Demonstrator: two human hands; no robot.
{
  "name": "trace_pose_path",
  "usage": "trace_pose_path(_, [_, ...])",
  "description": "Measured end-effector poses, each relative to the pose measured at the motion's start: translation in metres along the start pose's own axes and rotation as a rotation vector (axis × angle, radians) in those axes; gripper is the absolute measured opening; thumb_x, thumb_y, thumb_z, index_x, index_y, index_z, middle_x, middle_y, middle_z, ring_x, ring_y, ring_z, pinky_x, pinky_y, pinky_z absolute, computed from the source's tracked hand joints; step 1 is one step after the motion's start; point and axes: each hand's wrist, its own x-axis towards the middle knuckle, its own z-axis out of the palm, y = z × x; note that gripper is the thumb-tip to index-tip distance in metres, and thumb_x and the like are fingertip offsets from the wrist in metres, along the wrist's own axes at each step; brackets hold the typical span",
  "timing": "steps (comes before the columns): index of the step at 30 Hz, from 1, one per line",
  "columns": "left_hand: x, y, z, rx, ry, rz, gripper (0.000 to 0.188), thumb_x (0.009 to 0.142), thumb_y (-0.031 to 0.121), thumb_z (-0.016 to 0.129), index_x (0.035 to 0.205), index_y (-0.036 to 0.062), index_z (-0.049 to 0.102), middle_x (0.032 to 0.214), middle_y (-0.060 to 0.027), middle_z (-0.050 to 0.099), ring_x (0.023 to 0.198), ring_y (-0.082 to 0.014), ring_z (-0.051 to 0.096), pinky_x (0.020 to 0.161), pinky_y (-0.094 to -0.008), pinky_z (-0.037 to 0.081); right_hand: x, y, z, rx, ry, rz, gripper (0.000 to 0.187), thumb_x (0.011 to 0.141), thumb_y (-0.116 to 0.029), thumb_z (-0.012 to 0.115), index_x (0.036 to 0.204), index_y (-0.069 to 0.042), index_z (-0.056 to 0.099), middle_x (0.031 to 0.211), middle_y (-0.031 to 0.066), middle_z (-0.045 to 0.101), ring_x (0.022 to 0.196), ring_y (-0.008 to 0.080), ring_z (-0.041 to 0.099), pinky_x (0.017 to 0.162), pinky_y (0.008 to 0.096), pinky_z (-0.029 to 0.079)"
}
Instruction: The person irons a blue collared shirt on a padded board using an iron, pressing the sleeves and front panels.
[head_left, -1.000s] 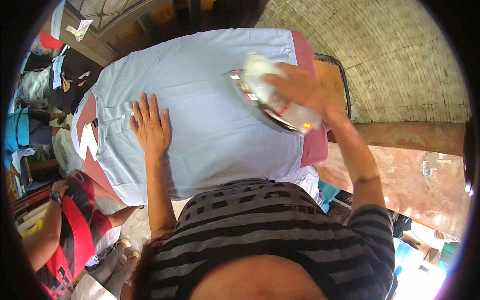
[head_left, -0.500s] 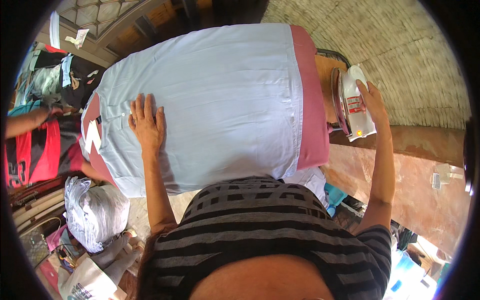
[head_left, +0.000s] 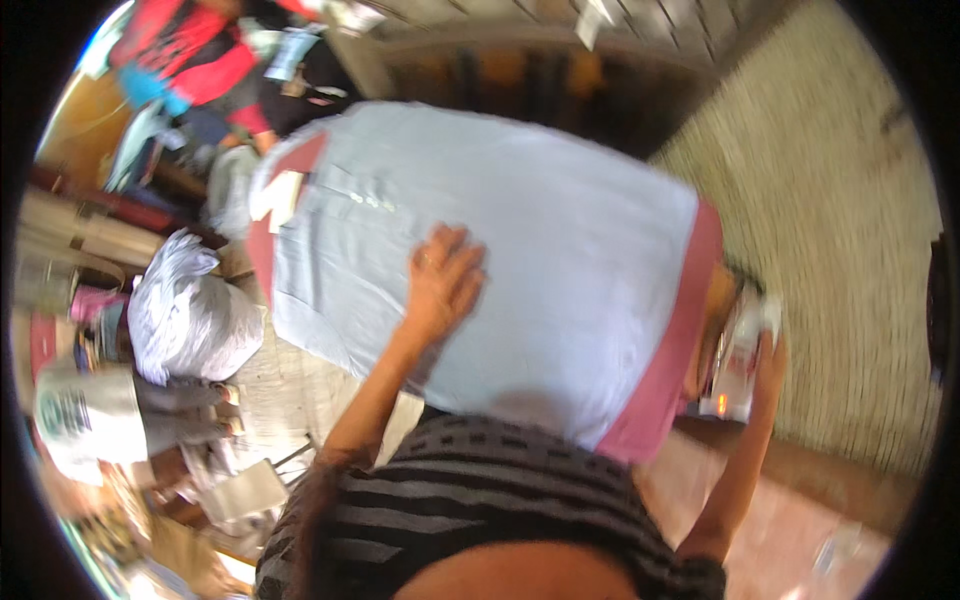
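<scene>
A pale blue shirt [head_left: 540, 250] is spread over a padded ironing board with a dark pink cover [head_left: 670, 390]. Its buttoned placket and neck point to the left, where a white tag or collar piece [head_left: 283, 198] shows. On the shirt's middle rests my left hand [head_left: 442, 280], fingers apart and a little bent, holding nothing. At the board's right end my right hand [head_left: 768, 368] is wrapped round a white clothes iron [head_left: 738, 370], which stands on its heel with an orange light glowing. Motion blurs that hand's fingertips.
A person in a red and black top [head_left: 205, 60] is beyond the board at the upper left. A full plastic bag [head_left: 190, 315] stands on the floor at left, near another person in a pale shirt [head_left: 80, 420]. Woven matting [head_left: 830, 200] covers the right side.
The whole view has turned and shifted, so the board now slants down to the right. My left hand has slid toward the shirt's middle, fingers more bent. My right hand stays on the iron.
</scene>
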Motion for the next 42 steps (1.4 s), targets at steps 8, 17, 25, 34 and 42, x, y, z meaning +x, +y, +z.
trace_pose_path(8, [-0.006, 0.008, -0.03, -0.157, 0.079, -0.009, 0.038, 0.09, 0.02, 0.066, 0.127, 0.0155, 0.06, 0.139, -0.0125, 0.047, 0.136, -0.0367, 0.039, 0.108, -0.0542, 0.031, -0.019, -0.034, 0.045, -0.568, 0.65, -0.367, 0.063, 0.094, -0.036, 0.063, 0.145, -0.008, 0.038, 0.132, 0.0211, 0.047, 0.121, 0.0405, 0.05, 0.097, 0.0517, 0.044])
trace_pose_path(17, [-0.018, 0.02, -0.151, -0.775, -0.093, -0.005, 0.03, 0.091, 0.017, 0.067, 0.118, 0.0057, 0.064, 0.116, -0.0115, 0.065, 0.111, -0.0266, 0.061, 0.094, -0.0367, 0.047, -0.113, -0.184, 0.197, 0.047, 0.095, -0.723, 0.051, 0.085, -0.006, 0.068, 0.132, 0.0, 0.048, 0.134, 0.0198, 0.048, 0.125, 0.0354, 0.046, 0.102, 0.0466, 0.039])
trace_pose_path(25, [-0.106, -0.024, -0.164, -0.885, -0.517, -0.2, 0.034, 0.095, 0.027, 0.066, 0.119, 0.003, 0.065, 0.102, -0.0072, 0.07, 0.092, -0.0193, 0.064, 0.083, -0.0354, 0.049, -0.223, -0.236, 0.3, 0.3, -0.32, -0.873, 0.042, 0.084, -0.005, 0.066, 0.124, -0.005, 0.054, 0.128, 0.0117, 0.053, 0.109, 0.0242, 0.055, 0.086, 0.0355, 0.045])
trace_pose_path(34, [-0.101, -0.027, -0.279, -0.931, -0.33, 0.217, 0.037, 0.093, 0.028, 0.066, 0.118, 0.0005, 0.064, 0.109, -0.0122, 0.068, 0.1, -0.024, 0.063, 0.084, -0.038, 0.049, -0.258, -0.26, 0.329, 0.371, -0.463, -0.813, 0.032, 0.082, -0.004, 0.067, 0.113, -0.003, 0.059, 0.115, 0.0123, 0.059, 0.099, 0.0248, 0.06, 0.081, 0.0347, 0.049])
trace_pose_path(42, [-0.083, 0.027, -0.425, -0.537, -0.572, 1.067, 0.034, 0.098, 0.022, 0.054, 0.117, -0.0049, 0.061, 0.117, -0.0237, 0.061, 0.101, -0.0367, 0.061, 0.085, -0.042, 0.05, -0.233, -0.271, 0.321, 0.556, -0.549, -0.691, 0.024, 0.089, 0.0, 0.064, 0.113, -0.003, 0.06, 0.104, 0.004, 0.061, 0.089, 0.0117, 0.06, 0.078, 0.0237, 0.047])
